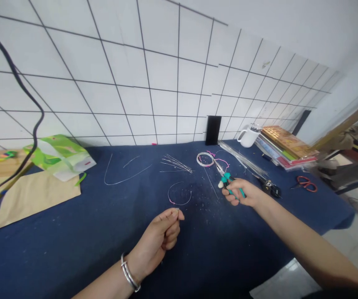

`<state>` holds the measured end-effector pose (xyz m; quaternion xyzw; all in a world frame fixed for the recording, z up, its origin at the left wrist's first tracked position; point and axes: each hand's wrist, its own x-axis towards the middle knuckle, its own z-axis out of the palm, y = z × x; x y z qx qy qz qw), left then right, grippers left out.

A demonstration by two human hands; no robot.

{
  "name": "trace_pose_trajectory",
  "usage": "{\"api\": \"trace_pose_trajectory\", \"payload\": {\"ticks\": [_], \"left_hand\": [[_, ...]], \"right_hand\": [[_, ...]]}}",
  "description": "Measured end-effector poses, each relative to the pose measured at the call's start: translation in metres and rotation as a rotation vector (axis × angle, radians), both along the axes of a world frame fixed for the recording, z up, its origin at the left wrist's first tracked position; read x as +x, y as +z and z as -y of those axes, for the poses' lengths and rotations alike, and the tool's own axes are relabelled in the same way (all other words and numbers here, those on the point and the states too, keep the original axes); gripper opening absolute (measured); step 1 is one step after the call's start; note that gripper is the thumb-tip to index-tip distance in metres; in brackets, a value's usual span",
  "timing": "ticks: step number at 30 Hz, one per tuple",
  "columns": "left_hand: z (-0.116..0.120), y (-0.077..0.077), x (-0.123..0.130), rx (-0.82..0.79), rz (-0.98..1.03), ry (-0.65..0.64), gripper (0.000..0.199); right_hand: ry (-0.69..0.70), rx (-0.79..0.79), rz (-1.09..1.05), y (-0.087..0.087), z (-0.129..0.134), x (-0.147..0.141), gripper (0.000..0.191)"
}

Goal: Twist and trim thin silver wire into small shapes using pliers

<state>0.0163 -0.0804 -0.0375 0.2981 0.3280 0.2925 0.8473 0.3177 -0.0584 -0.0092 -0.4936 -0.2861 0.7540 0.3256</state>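
Note:
My left hand, with a silver bangle on its wrist, is closed in a pinch above the cloth. A tiny silvery bit shows at its fingertips, too small to name. Just beyond those fingertips is a thin wire loop with a few pink beads; I cannot tell whether it touches them. My right hand is wrapped round the teal and black handles of a pair of pliers. The pliers' jaws point away toward a white ring-shaped coil, which has small pink pieces inside it.
Dark blue cloth covers the table. Cut wires lie at the middle, a long wire bundle behind. Around the right are a white mug, stacked books and red-handled scissors. A green bag and black cable are left.

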Motion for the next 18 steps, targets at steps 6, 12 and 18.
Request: {"api": "trace_pose_trajectory", "payload": {"ticks": [6, 12, 18], "left_hand": [[-0.003, -0.004, 0.0, -0.013, -0.001, 0.017, 0.02], [-0.006, -0.007, 0.0, -0.033, 0.006, 0.024, 0.019], [-0.008, -0.006, -0.001, -0.035, 0.015, 0.024, 0.019]], "right_hand": [[-0.05, -0.048, -0.136, -0.014, -0.005, -0.01, 0.023], [-0.071, -0.048, -0.196, -0.022, -0.001, -0.016, 0.029], [-0.026, -0.025, -0.249, -0.013, 0.005, -0.025, 0.039]]}}
